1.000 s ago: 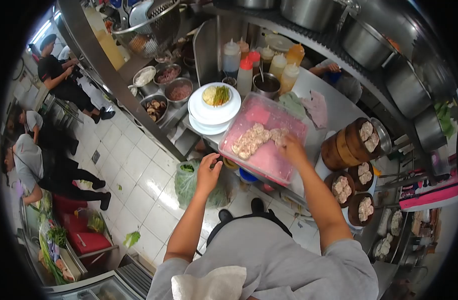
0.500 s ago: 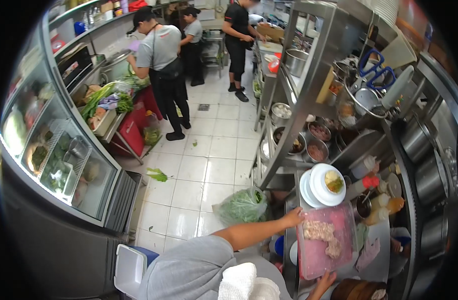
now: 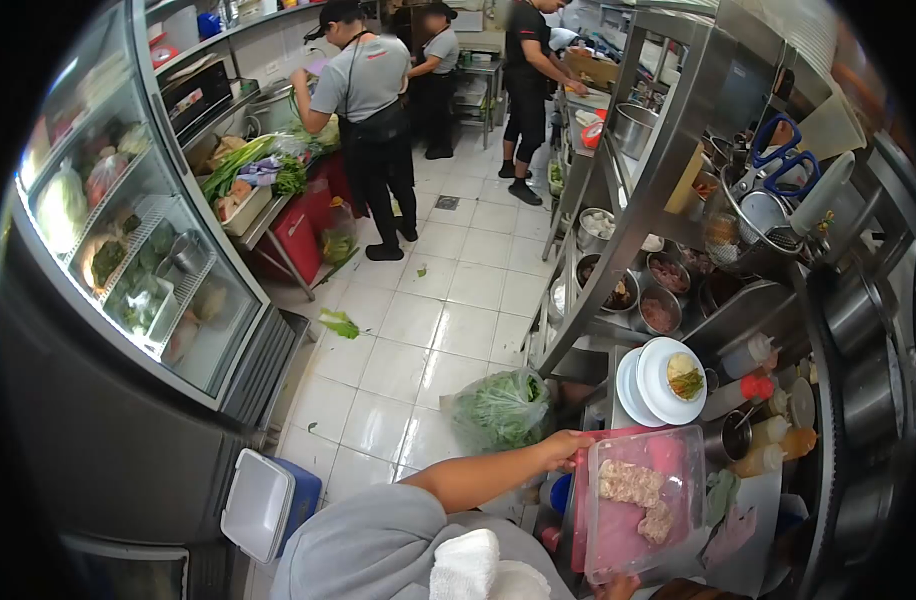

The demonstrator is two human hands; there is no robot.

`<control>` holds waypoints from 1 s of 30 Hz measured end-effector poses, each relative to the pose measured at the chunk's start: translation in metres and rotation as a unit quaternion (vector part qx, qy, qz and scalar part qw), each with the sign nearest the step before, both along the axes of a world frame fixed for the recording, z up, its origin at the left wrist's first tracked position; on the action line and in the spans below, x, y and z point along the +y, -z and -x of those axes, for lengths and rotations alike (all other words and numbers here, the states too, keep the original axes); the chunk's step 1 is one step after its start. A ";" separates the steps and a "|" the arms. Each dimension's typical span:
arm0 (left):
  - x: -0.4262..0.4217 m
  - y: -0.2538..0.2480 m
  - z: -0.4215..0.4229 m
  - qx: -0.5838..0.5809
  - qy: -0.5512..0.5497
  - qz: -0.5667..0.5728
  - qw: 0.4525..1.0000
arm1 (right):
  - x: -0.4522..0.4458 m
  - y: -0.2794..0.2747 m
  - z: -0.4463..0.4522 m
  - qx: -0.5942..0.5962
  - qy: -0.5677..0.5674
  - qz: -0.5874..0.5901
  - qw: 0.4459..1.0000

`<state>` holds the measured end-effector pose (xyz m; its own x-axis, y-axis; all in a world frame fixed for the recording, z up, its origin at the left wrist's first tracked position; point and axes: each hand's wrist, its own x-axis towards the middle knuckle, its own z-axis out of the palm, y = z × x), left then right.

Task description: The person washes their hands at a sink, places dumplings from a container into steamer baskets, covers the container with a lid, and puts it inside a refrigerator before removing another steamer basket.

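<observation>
A clear plastic tray (image 3: 693, 500) holds pieces of pale raw meat (image 3: 630, 485). It is above or on a pink cutting board (image 3: 582, 520), whose colour shows through; I cannot tell whether they touch. My left hand (image 3: 566, 450) is closed at the tray's far-left corner, its fingertips partly hidden. At the near end, my right hand (image 3: 618, 586) grips the tray's rim, cut off by the bottom of the view. Just beyond the tray, a white plate (image 3: 658, 402) carries a small serving of yellow and green food (image 3: 684, 375).
Sauce bottles (image 3: 758, 462) and a metal pot (image 3: 726, 440) line the counter's right side. A bag of greens (image 3: 503, 408) lies on the floor beside the counter. Left are a glass-door fridge (image 3: 138, 260) and an open cooler (image 3: 258, 505). Several people work farther back.
My view has turned, so the room sits farther right. The tray has shifted over the pink board, whose left edge now shows more. Both hands stay on the tray.
</observation>
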<state>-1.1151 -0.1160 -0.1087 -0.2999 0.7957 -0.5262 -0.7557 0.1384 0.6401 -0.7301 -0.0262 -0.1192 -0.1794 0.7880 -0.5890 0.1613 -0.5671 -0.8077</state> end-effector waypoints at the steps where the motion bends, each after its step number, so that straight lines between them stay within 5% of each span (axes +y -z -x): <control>1: -0.007 0.002 0.002 0.021 0.027 -0.011 0.999 | -0.002 0.000 0.000 0.012 -0.001 0.002 1.000; 12: -0.104 -0.081 0.018 0.045 -0.028 -0.037 0.998 | 0.005 -0.035 -0.003 0.104 -0.057 -0.039 0.992; 16: -0.140 -0.104 0.050 0.078 -0.071 -0.053 0.993 | 0.026 -0.007 -0.024 0.131 -0.071 -0.033 0.988; 25: -0.231 -0.129 0.075 0.043 -0.107 -0.111 0.987 | 0.003 0.005 -0.001 -0.049 0.066 -0.087 0.993; 26: -0.237 -0.129 0.077 0.015 -0.127 -0.126 0.984 | 0.003 0.019 -0.004 -0.217 0.035 -0.325 0.920; 27: -0.243 -0.134 0.080 0.016 -0.125 -0.127 0.984 | -0.010 0.005 0.010 -0.365 -0.001 -0.534 0.763; 30: -0.254 -0.150 0.085 -0.028 -0.146 -0.134 0.980 | -0.080 -0.082 0.082 -0.209 -0.111 -0.496 0.835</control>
<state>-1.1998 -0.3701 0.0411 -0.5119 0.7921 -0.3324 -0.7728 -0.2557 0.5809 -0.8120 -0.1061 -0.0374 -0.3288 0.9000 0.2861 0.5587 0.4296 -0.7095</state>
